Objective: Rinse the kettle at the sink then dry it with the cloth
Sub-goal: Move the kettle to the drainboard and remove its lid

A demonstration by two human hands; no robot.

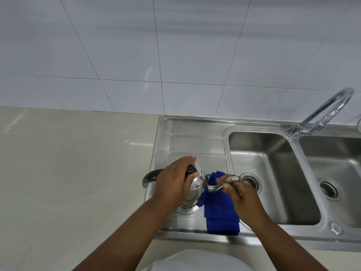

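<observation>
The kettle [192, 194] is polished stainless steel with a rounded, mirror-bright body, a black lid knob [191, 169] on top and a dark curved handle [151, 176] arching off its left side. A row of small holes shows on the lid near the knob. From the body a thin gooseneck spout [222, 183] bends out to the right in a shallow S, so the kettle's long axis runs left to right, handle toward the counter [68, 173] and spout tip toward the left basin of the sink [273, 182].

The kettle stands upright on the ribbed steel drainboard [197, 145], just left of that basin. A blue cloth [220, 210] lies on the drainboard directly beside it, under the spout, and reaches to the front rim.

The left hand [173, 182] lies over the top of the kettle, its grip closed around the lid area with the thumb beside the knob. The right hand [237, 192] has its grip closed on the spout, pinching it between thumb and fingers near the tip.

The tap [324, 112] rises at the back between the two basins, well apart from the kettle.
</observation>
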